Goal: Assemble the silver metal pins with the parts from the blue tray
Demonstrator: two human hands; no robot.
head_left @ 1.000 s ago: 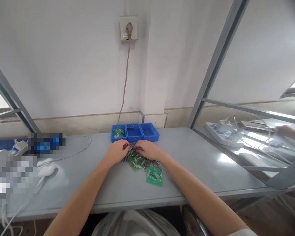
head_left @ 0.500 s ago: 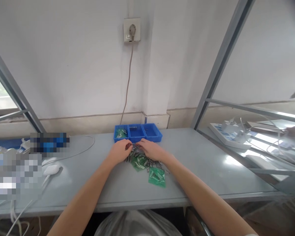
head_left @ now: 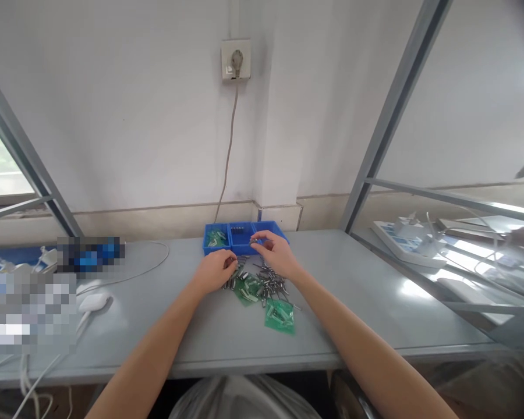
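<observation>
Grey table (head_left: 358, 291), blue tray (head_left: 244, 235) at its back edge, loose heap of small metal parts (head_left: 268, 282) and green bags (head_left: 279, 315) just before it. Sorting step, by the look: right hand (head_left: 276, 253) pinches one part (head_left: 256, 239) over the tray's middle bin, so release must be aimed. Left hand (head_left: 216, 270) rests curled on the heap; grip unclear.

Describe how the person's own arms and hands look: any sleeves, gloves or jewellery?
Both arms are bare from the bottom edge of the picture up to the wrists; no sleeve shows. The left hand and the right hand wear no gloves, and no watch, band or ring can be made out. The fingers are slim, but too small in this view to judge the nails. No cables or markings are on the arms.
</observation>
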